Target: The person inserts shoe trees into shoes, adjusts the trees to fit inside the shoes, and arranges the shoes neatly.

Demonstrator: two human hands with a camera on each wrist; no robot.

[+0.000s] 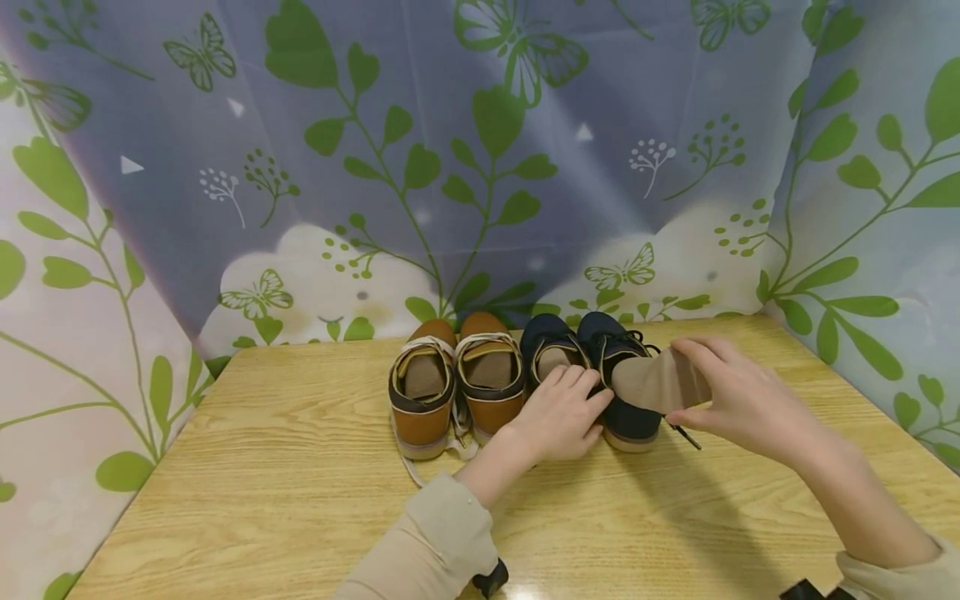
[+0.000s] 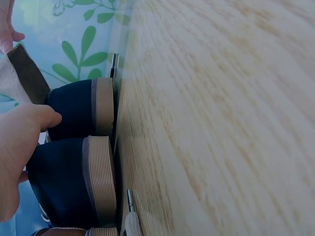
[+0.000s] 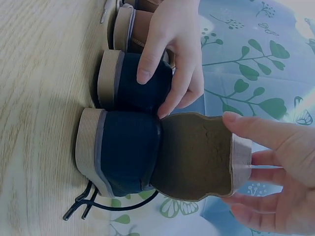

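Observation:
A curved, light-brown insole (image 1: pixel 651 382) reaches into the right navy shoe (image 1: pixel 633 423). My right hand (image 1: pixel 750 398) holds the insole's raised end between thumb and fingers. The end inside that shoe is hidden. In the right wrist view, the insole (image 3: pixel 197 157) stands bent, with my right hand (image 3: pixel 283 169) at its edge. My left hand (image 1: pixel 562 412) lies over the heels of the navy shoes, fingers loosely extended. One fingertip is right at the right shoe's collar. Under that hand, the left navy shoe (image 1: pixel 549 332) has a brown insole inside.
Left of the navy pair stand two brown shoes (image 1: pixel 424 425) with insoles inside and pale laces (image 1: pixel 411 471) trailing onto the wooden table (image 1: pixel 285 500). A black lace (image 1: pixel 686 436) hangs beside the right navy shoe. A leaf-patterned cloth (image 1: pixel 420 150) rises behind.

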